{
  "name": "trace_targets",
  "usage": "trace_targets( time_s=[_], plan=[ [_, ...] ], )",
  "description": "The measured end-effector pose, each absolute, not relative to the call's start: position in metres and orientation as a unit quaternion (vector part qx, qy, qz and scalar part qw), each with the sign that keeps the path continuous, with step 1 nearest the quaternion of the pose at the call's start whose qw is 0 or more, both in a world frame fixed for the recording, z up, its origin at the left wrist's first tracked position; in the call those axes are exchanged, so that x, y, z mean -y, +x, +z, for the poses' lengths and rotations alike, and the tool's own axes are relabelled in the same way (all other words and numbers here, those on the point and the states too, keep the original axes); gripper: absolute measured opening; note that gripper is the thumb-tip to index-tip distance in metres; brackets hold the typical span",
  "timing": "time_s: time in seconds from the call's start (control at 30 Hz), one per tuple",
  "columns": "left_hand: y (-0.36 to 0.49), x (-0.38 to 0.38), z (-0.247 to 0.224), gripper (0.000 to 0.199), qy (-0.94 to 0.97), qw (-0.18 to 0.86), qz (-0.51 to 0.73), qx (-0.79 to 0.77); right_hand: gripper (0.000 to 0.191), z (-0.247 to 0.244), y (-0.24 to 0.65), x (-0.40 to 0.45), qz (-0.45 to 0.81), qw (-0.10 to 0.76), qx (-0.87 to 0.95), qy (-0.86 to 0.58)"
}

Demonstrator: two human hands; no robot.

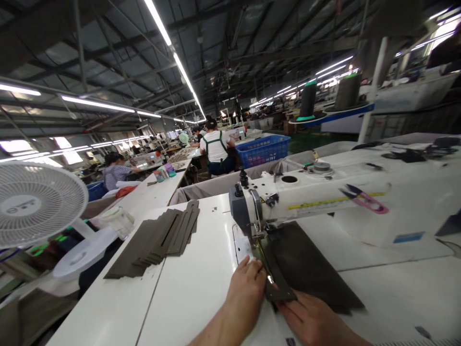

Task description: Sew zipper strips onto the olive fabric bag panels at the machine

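A dark olive fabric panel [306, 264] lies under the head of a white sewing machine [324, 197]. On it, below the needle area, is a narrower dark fabric piece [279, 288] with a shiny brass-coloured strip [265, 262] along it, perhaps a zipper. My left hand [247, 286] is closed at the left edge of this piece, fingers bent together near the presser foot [258, 233]. At its near end, my right hand [311, 312] grips the piece, with some fingers hidden underneath.
Overlapping dark fabric pieces [162, 238] lie left on the white table [194, 288]. A white fan [36, 204] stands farther left. Pink-handled thread snips [367, 199] rest on the machine arm. Thread cones [308, 101], a blue crate [262, 149] and a seated person [216, 146] are beyond.
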State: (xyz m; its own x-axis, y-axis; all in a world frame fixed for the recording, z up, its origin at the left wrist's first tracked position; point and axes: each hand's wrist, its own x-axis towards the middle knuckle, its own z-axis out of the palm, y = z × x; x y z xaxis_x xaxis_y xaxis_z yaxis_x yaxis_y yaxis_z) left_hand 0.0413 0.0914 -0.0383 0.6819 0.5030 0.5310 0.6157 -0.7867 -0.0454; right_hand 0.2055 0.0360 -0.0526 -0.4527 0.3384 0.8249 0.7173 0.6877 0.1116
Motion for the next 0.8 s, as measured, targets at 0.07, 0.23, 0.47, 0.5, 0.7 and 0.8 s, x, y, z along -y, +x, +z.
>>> trace_targets(
  time_s=[0.07, 0.23, 0.47, 0.5, 0.7, 0.8],
  plan=[
    [0.042, -0.097, -0.038, 0.01, -0.911, 0.103, -0.255, 0.307, 0.043, -0.05, 0.206, -0.041, -0.223, 0.414, 0.823, -0.318],
    [0.045, -0.108, -0.032, 0.01, -0.91, 0.102, -0.251, 0.314, 0.046, -0.048, 0.208, -0.056, -0.203, 0.419, 0.829, -0.31],
    [0.048, -0.125, -0.027, 0.003, -0.899, 0.076, -0.264, 0.34, 0.039, -0.055, 0.21, -0.076, -0.148, 0.395, 0.853, -0.306],
    [0.048, -0.128, -0.028, 0.003, -0.896, 0.077, -0.265, 0.347, 0.036, -0.057, 0.21, -0.079, -0.146, 0.387, 0.858, -0.305],
    [0.046, -0.135, -0.036, 0.009, -0.897, 0.073, -0.27, 0.342, 0.027, -0.062, 0.212, -0.093, -0.12, 0.355, 0.866, -0.332],
    [0.045, -0.129, -0.036, 0.016, -0.895, 0.026, -0.287, 0.342, 0.026, -0.055, 0.214, -0.091, -0.079, 0.353, 0.867, -0.342]
  ],
)
